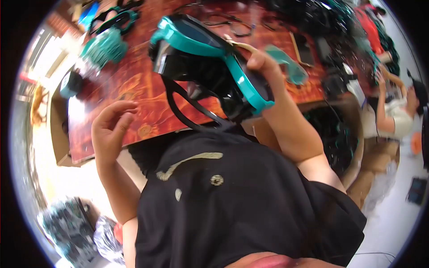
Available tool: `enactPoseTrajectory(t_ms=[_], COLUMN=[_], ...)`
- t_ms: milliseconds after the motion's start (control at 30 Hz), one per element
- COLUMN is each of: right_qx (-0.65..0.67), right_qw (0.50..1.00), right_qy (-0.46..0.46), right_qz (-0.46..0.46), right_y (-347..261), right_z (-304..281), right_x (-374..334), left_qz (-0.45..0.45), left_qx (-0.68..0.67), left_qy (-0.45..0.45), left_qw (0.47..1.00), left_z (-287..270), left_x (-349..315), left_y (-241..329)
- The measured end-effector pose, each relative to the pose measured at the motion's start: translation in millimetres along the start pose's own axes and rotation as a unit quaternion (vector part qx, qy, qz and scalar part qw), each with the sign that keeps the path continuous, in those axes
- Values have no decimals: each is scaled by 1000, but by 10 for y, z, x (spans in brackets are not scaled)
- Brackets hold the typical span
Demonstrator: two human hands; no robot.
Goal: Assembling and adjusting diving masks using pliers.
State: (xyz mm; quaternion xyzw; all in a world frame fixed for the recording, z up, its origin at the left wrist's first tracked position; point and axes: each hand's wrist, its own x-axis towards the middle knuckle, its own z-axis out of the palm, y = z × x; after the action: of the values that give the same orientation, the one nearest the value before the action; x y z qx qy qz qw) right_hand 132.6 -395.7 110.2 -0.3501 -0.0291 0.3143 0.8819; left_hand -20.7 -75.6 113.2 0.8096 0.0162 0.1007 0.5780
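Observation:
A pair of large goggles (246, 85) with a glossy teal frame and black body is held up over the near part of the table. Gripping its right side is my right hand (270, 73), with the thumb by the frame and the other fingers mostly hidden behind. A black strap (181, 114) loops down from the goggles toward my dark shirt. My left hand (109, 127) is raised to the left of the goggles, apart from them. Its fingers are loosely bent, thumb and fingertips separate, with nothing between them.
The reddish wooden table (134, 107) bears a bundle of teal pieces (105, 47), other teal-framed goggles (123, 20), a translucent teal piece (295, 73) and a dark flat rectangle (303, 48). Dark goods are heaped far right. Another person (395, 116) works at the right. Filled bags (69, 230) stand lower left.

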Motion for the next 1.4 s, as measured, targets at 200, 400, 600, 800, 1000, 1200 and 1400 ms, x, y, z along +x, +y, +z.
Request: enactPoseTrajectory(t_ms=[200,400,600,800,1000,1200,1400], right_qx=[-142,-621,-737,-654,-575,-704,-802], right_qw=[912,400,286,320,391,455,481], right_qy=[-119,445,609,670,717,446,-140], right_qz=[-366,-506,66,143,-45,-315,-325], right_y=[-1917,-2844,-2495,-1750,-2154,-2840,-515], right_z=[-260,-1405,-3377,-4112,-4239,-3456,-708], right_x=[-817,-2219,-3434,-4098,-3658,-2096,-282], left_qz=[-94,-85,-99,-112,-117,-2,99], left_qx=[57,32,113,130,161,185,311], left_qy=[145,187,186,192,218,158,67], left_qw=[983,978,971,966,955,970,943], left_z=[-587,-514,-366,-379,-314,-47,-134], left_x=[196,165,178,229,116,371,824], left_y=[-1504,-1481,-1334,-1333,-1048,-709,-451])
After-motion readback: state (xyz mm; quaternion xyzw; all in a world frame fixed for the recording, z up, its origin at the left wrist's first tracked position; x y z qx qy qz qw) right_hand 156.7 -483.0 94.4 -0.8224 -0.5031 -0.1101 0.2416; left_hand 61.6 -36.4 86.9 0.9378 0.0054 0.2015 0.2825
